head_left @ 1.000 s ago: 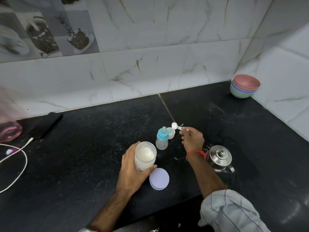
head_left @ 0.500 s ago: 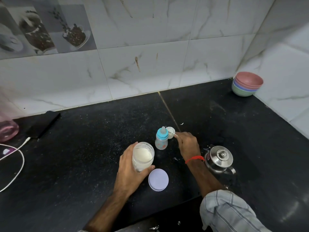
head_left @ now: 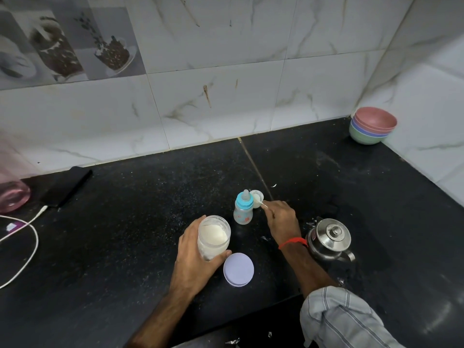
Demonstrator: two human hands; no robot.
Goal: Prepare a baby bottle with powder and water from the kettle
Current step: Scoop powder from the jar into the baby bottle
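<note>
White powder step in hand, judging by the layout: scoop [head_left: 258, 203] pinched in right hand [head_left: 281, 217], bowl end resting at small white cap [head_left: 257, 198] just behind baby bottle [head_left: 243, 209]. Teat ring on bottle, so cannot tell where powder is meant to land. Best kept level, tipped slowly, wrist low to avoid spill on black desk [head_left: 125, 222]. Right fingers [head_left: 267, 205] curled together on scoop handle, touching it, just beside bottle, apart from it. Left hand [head_left: 195, 257] wrapped round open powder jar [head_left: 214, 237], fingers clamped on its wall; lilac lid [head_left: 238, 269] flat nearby. Steel kettle [head_left: 330, 238] beside right wrist, untouched.
</note>
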